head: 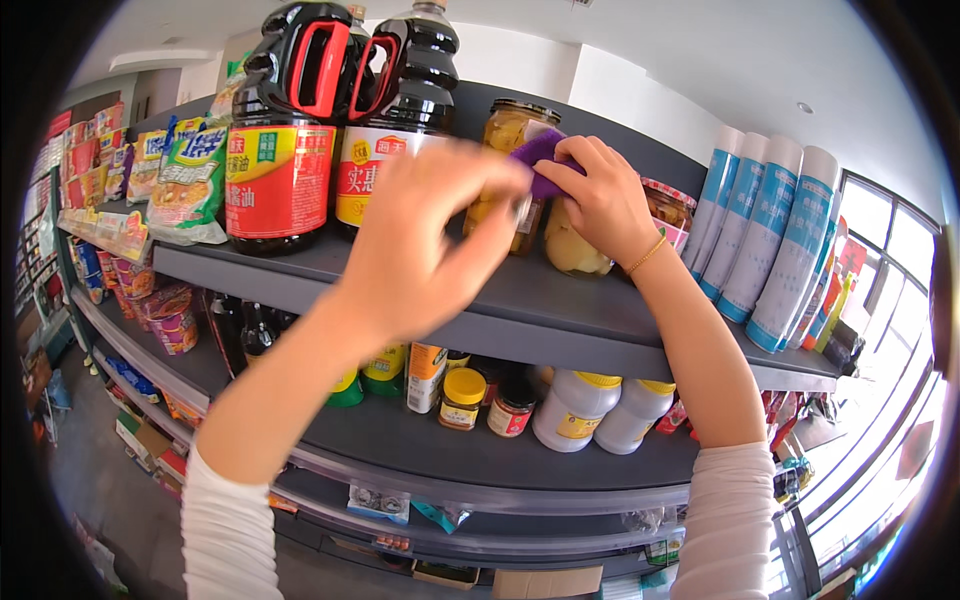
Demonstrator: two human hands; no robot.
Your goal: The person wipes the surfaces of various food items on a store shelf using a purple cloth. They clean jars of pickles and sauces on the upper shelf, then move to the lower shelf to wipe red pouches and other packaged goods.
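My right hand (pixel 600 199) grips a purple cloth (pixel 541 159) above a glass jar of pale fruit (pixel 574 244) on the top shelf. My left hand (pixel 435 240), blurred, is raised in front of the shelf, its thumb and fingertips close together beside the cloth; whether they pinch anything is not clear. Behind the hands stands a taller glass jar with a black lid (pixel 523 112). Left of it are large soy sauce bottles with red handles (pixel 281 180). A jar with a patterned lid (pixel 667 204) is partly hidden behind my right hand.
Several blue and white spray cans (pixel 791 240) stand on the top shelf at right, and bagged noodles (pixel 187 180) at left. The shelf below holds a yellow-lidded jar (pixel 461 397), a small dark-lidded jar (pixel 511 409), white plastic jars (pixel 576 412) and cup noodles (pixel 172 319). The grey shelf edge (pixel 555 345) runs beneath my hands.
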